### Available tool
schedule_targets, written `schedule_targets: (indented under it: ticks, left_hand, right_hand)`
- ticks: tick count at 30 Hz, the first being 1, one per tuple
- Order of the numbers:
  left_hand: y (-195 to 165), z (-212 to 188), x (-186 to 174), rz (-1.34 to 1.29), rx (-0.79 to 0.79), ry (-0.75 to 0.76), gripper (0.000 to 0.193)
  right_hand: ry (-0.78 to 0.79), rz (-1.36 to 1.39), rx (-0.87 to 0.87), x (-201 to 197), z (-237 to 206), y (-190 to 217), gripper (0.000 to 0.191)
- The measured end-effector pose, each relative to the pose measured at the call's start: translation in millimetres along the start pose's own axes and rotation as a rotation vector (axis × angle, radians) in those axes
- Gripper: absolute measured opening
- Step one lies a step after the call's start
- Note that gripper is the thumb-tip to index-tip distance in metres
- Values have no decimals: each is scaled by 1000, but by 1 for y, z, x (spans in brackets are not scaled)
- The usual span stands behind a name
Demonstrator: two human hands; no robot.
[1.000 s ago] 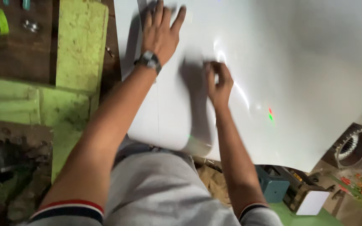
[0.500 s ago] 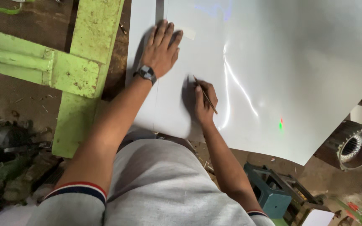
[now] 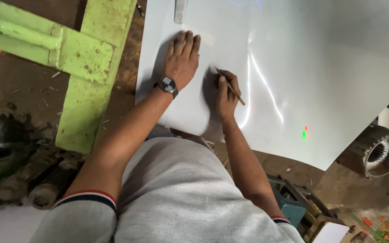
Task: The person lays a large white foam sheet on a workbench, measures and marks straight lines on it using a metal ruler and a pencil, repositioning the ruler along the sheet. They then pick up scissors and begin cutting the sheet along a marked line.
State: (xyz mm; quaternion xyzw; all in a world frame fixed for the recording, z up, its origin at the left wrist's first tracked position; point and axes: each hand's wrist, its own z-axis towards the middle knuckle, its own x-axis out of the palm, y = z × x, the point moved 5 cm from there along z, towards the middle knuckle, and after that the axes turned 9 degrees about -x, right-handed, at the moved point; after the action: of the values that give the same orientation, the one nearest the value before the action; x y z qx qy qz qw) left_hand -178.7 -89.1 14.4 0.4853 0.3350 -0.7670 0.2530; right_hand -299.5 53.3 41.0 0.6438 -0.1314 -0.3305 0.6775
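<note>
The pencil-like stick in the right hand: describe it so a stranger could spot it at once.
Start at the big white sheet that fills the upper right of the head view. Near its lower left part two hands rest on it: the left hand, with a wristwatch, lies flat, and the right hand is beside it. The thin brown stick slants through the right hand's fingers, the only slim dark thing on the pale sheet.

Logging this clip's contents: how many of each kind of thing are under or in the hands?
White metal sheet: 1
Thin pencil-like marker, in right hand: 1
Metal ruler: 1
Wristwatch, by left hand: 1
Total: 4
</note>
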Motion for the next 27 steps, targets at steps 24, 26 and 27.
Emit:
schedule_targets:
  ticks: [24, 26, 27]
  left_hand:
    - [2, 6, 14, -42, -29, 120, 59]
    - [2, 7, 14, -35, -38, 91, 60]
    - [2, 7, 14, -21, -35, 88, 60]
  right_hand:
    - [6, 19, 8, 7, -1, -3, 25]
    - [1, 0, 2, 7, 0, -3, 25]
    - [2, 2, 5, 8, 1, -3, 26]
